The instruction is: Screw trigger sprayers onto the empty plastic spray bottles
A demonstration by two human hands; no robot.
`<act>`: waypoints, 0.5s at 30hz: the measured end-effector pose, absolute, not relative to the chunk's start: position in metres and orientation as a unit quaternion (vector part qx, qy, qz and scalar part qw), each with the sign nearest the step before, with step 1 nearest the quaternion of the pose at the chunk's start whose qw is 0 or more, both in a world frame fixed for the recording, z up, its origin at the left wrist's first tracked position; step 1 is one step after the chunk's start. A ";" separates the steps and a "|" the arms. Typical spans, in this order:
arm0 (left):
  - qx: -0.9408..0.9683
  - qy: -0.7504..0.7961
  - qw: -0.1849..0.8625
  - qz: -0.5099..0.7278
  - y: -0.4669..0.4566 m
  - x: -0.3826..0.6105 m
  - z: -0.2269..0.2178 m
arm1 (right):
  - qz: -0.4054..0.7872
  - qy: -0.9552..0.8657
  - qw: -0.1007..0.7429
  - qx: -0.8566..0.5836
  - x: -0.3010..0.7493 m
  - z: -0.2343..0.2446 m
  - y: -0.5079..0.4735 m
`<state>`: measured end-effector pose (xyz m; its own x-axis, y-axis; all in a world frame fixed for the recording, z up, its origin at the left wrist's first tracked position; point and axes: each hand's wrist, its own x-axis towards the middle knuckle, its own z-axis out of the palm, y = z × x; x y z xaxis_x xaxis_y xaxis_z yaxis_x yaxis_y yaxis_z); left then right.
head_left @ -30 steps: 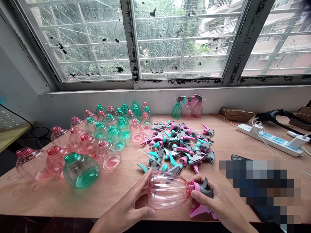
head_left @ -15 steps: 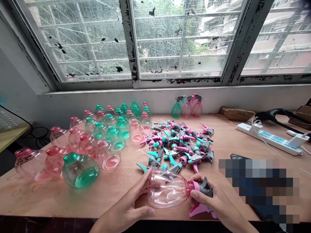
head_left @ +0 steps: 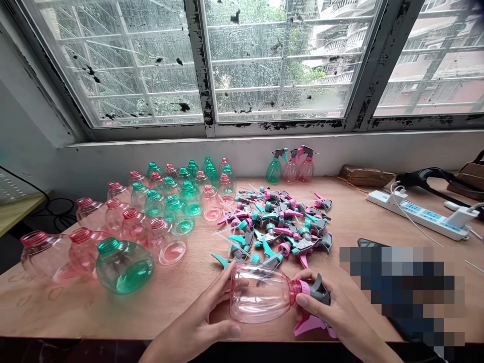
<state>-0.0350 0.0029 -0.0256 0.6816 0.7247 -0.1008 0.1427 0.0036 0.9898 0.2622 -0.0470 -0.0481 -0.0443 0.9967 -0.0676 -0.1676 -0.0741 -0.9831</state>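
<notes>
A clear pink spray bottle (head_left: pixel 260 297) lies on its side in my hands at the table's front, its base to the left. My right hand (head_left: pixel 328 307) pinches the pink collar (head_left: pixel 303 287) at its neck, where a grey spray head (head_left: pixel 320 291) with a pink trigger (head_left: pixel 310 325) sits. The trigger points down toward me. My left hand (head_left: pixel 207 312) cradles the base end, its fingers behind the bottle and partly visible through the plastic; the thumb stays in front, below the base. Just beyond is a heap of loose spray heads (head_left: pixel 282 222) in grey, pink and teal.
On the left stand several headless pink bottles (head_left: pixel 130 227) and green bottles (head_left: pixel 124 267). Three bottles with spray heads (head_left: pixel 290 169) stand by the wall. To the right are a power strip (head_left: pixel 419 214), a brown block (head_left: pixel 366 175), a black strap (head_left: pixel 427 181) and a partly blurred dark object (head_left: pixel 372 243).
The bottle seems to have turned slightly in my hands, and my left fingers show more clearly through its base end. Otherwise the scene looks the same.
</notes>
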 end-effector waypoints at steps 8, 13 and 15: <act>0.701 0.324 0.593 0.228 0.002 -0.033 -0.021 | 0.579 -0.433 0.518 -0.457 0.262 -0.047 -0.047; 0.672 0.330 0.625 0.220 0.002 -0.033 -0.021 | 0.575 -0.439 0.512 -0.463 0.263 -0.047 -0.047; 0.670 0.331 0.628 0.219 0.002 -0.033 -0.022 | 0.577 -0.439 0.510 -0.464 0.263 -0.047 -0.047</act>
<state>-0.0332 0.0024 -0.0222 0.6846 0.7185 -0.1229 0.1690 0.0076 0.9856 0.2628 -0.0469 -0.0468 -0.0508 0.9949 -0.0875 -0.1806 -0.0953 -0.9789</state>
